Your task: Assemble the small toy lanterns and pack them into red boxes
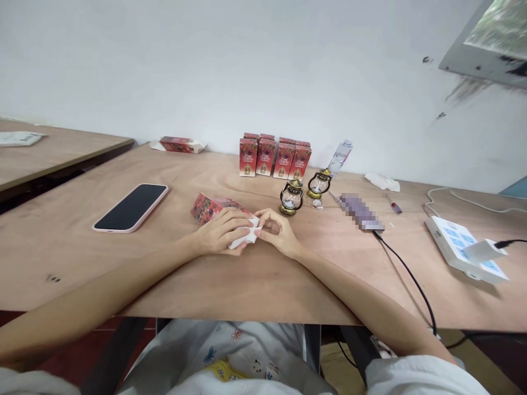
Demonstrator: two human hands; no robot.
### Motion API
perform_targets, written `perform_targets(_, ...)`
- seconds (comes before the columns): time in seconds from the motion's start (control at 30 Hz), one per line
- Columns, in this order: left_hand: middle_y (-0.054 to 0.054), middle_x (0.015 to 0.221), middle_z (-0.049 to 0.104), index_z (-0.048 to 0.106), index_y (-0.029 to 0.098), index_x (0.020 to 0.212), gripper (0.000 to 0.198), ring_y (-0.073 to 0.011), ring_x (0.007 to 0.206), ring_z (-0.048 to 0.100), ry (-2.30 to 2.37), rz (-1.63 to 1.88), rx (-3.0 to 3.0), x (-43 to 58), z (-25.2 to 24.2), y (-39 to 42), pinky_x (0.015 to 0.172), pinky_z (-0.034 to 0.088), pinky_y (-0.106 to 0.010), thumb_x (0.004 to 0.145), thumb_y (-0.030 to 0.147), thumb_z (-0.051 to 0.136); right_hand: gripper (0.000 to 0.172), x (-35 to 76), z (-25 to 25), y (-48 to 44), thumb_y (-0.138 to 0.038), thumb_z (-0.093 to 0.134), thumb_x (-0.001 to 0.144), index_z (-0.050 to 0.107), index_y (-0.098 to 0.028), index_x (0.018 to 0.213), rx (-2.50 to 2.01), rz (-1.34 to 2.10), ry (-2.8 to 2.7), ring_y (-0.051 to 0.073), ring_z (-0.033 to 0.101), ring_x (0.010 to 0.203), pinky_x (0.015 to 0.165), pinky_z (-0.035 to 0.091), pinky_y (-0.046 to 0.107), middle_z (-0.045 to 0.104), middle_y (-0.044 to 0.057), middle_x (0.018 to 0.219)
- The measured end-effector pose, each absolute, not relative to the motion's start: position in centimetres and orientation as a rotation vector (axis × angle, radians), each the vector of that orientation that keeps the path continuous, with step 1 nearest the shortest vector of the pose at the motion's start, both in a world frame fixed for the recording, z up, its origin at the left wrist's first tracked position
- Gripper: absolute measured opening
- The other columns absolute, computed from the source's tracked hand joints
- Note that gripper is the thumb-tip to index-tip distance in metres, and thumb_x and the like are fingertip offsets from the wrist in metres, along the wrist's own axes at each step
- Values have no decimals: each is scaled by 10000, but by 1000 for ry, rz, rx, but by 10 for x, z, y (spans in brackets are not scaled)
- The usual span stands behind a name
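My left hand (220,232) lies over a red printed carton (208,207) on its side on the wooden table (263,285), its fingers closed on the carton's white end flaps (247,236). My right hand (280,230) meets it from the right, fingers pinched at the same white flaps. Just beyond my right hand stand two small gold-and-black lanterns, the nearer lantern (292,198) and the farther lantern (319,184). A row of several upright red cartons (274,157) stands near the wall.
A phone in a pink case (132,207) lies screen-up at the left. A flat red carton (178,144) lies by the wall. On the right are a blurred device with a black cable (405,269), a white power strip (463,248), a plastic bottle (340,156) and a small screwdriver (394,204).
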State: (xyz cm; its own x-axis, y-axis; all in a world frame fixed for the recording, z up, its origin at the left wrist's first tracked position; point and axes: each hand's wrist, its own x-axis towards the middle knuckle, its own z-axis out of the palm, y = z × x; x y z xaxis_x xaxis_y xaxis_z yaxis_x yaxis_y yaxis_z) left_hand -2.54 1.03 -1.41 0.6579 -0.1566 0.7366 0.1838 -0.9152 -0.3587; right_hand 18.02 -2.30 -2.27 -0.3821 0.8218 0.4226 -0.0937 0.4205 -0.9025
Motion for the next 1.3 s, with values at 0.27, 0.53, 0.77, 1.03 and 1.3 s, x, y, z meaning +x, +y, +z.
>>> perform_targets(0.27,-72,1015,662,423,252,1126,380,-248,1033,643,-61,-1148,-2508,-26,-17,12,794,542,-424,806,264,626,381,178,-23,-24,-513,712,722,492,-202,729,-674,1078,-1654,146,594,891,742,552,303,519,40,998)
perform_targets(0.53,-78,979,649,469,227,1133,387,-230,997,650,7,-1221,-2452,-21,-8,6,776,555,-375,789,200,643,365,173,-24,-29,-466,765,678,528,-196,745,-738,1036,-1619,120,621,818,709,556,262,524,27,998)
perform_targets(0.77,-78,1068,622,496,252,1127,474,-230,1060,620,43,-1312,-2470,-22,-10,3,845,540,-398,715,194,721,623,174,-29,-24,-463,797,632,474,-274,1130,-725,1153,-1536,135,646,896,749,573,284,549,56,1205)
perform_targets(1.03,-58,1101,578,459,280,1134,431,-218,1080,603,63,-1269,-2379,-19,-11,-1,854,549,-401,766,267,683,601,178,-22,-21,-570,706,710,523,-278,1202,-576,1431,-1653,190,620,1034,770,592,324,587,60,1236)
perform_targets(1.3,-144,1425,319,272,264,1430,813,-354,1338,334,-629,-1632,-2397,-22,-7,6,1065,349,-612,769,598,608,266,186,-24,-20,-280,686,811,652,-303,1075,-703,214,-1952,274,401,1324,1056,423,480,327,65,1464)
